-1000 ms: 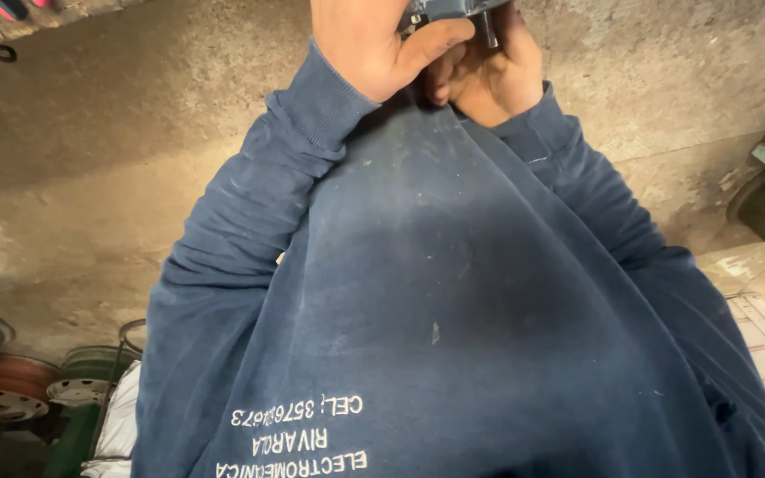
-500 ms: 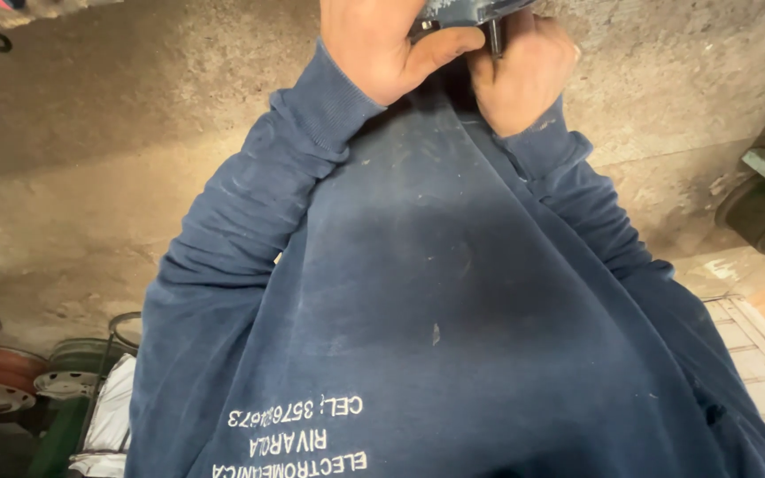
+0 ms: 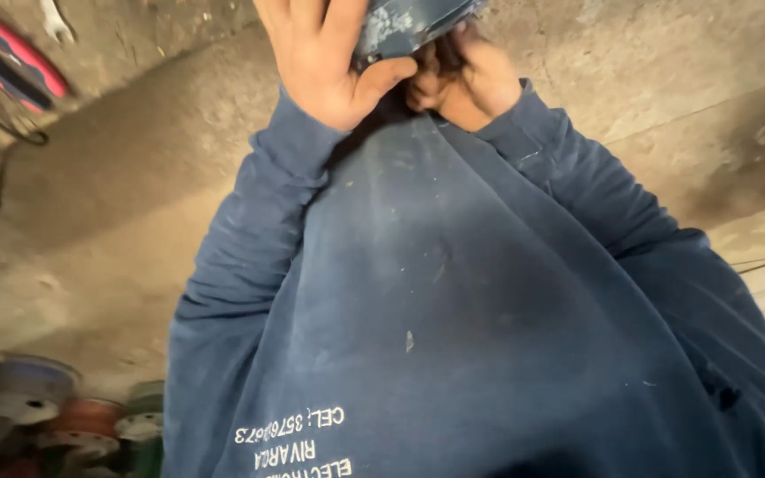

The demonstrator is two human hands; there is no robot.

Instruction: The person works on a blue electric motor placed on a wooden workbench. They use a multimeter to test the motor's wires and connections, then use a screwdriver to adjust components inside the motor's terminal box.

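Head view: left hand [image 3: 325, 62] wrapped around a scuffed dark blue-grey casing [image 3: 409, 22] at the top edge, thumb pressed under it, grip closed on it. Right hand [image 3: 467, 80] curled just beneath, touching the casing; grip there too hidden to tell. Below, navy sweatshirt [image 3: 453, 319]; wire spools [image 3: 55, 420] lower left on concrete floor [image 3: 90, 204].

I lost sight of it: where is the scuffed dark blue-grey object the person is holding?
In the head view, the scuffed dark blue-grey object sits at the top edge, centre, gripped between the left hand and the right hand, above the navy sweatshirt.
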